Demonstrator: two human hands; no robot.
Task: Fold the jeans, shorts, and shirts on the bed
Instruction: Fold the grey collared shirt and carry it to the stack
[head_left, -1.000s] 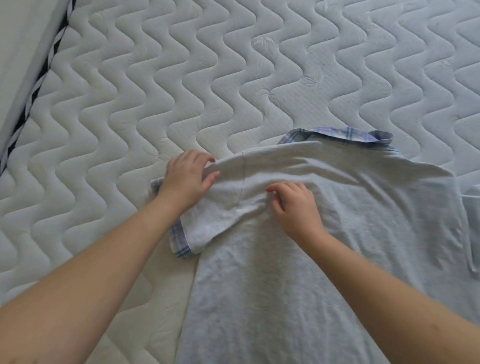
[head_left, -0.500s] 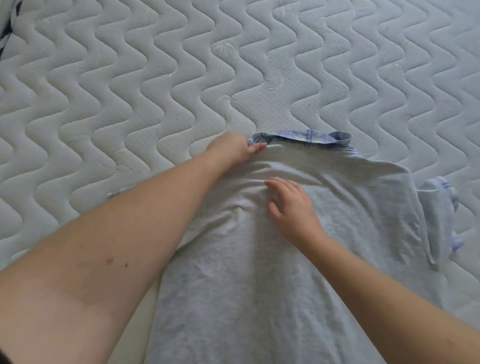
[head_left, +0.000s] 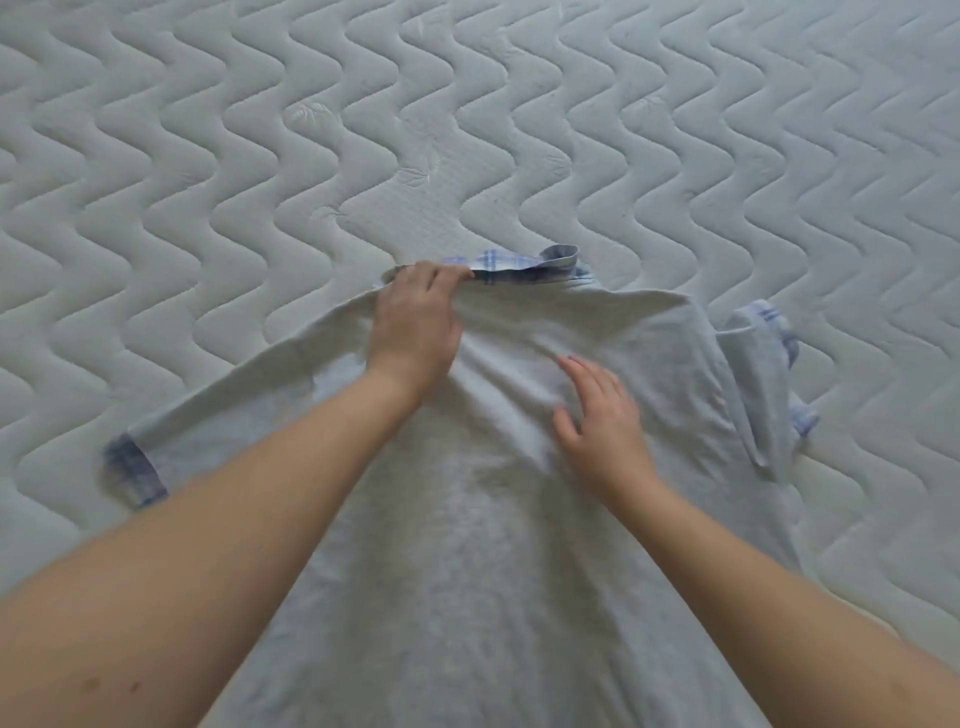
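A light grey shirt (head_left: 467, 545) with blue plaid collar and cuffs lies back up on the white quilted mattress (head_left: 260, 156), collar (head_left: 514, 265) away from me. My left hand (head_left: 415, 322) grips the left end of the collar, fingers curled over its edge. Flat on the cloth just below the collar rests my right hand (head_left: 597, 415), fingers straight and spread. The left sleeve (head_left: 218, 421) stretches out to the left with its plaid cuff (head_left: 132, 473) showing. On the right, the other sleeve (head_left: 763, 384) lies crumpled beside the body. No jeans or shorts are in view.
The quilted mattress fills the whole view around the shirt. Bare mattress lies beyond the collar and to both sides.
My left hand let go of the left sleeve, moved right and took hold of the collar. The left sleeve now lies spread out. My right hand slid a little to the right on the cloth.
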